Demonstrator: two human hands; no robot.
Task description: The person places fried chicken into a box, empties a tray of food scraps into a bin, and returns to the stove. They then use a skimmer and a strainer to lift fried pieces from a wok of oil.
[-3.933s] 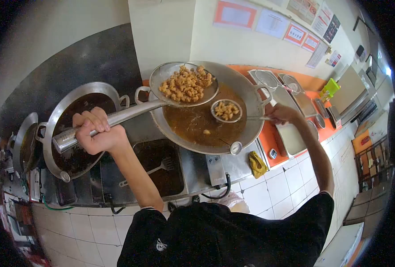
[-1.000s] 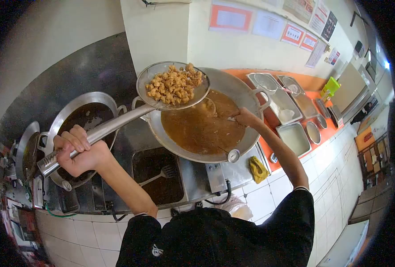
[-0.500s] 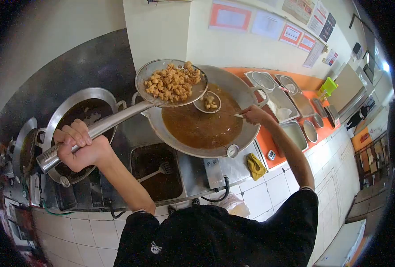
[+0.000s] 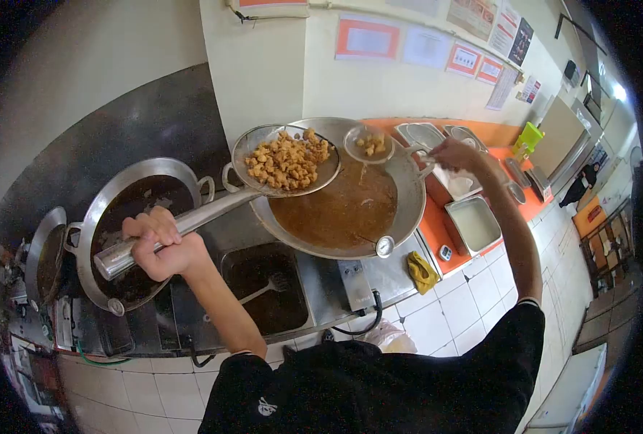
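Observation:
My left hand [image 4: 163, 242] is wrapped round the thick metal handle of a large mesh strainer [image 4: 243, 155]. Heaped in that strainer are golden fried pieces [image 4: 286, 160]; it hangs over the left side of a wide wok [image 4: 413, 199] of brown oil [image 4: 336, 217]. My right hand [image 4: 457, 155] is closed on a smaller skimmer [image 4: 349, 148], whose thin handle is hard to see. A few fried pieces [image 4: 371, 144] lie in the skimmer, above the wok's far rim, with a thin stream falling below it. A dial thermometer [image 4: 384, 247] sits at the wok's near rim.
To the left stands a second wok [image 4: 93, 239] of dark oil. In front, a sunken tray [image 4: 302, 307] holds a slotted spatula [image 4: 263, 287]. Metal pans [image 4: 474, 224], a yellow cloth [image 4: 422, 272] and a small timer [image 4: 445, 252] are at right. A person [image 4: 580, 184] stands far right.
My right hand has lifted the skimmer with its fried pieces out of the oil, up and to the right. The large strainer sits slightly right and lower in view, its pieces still inside.

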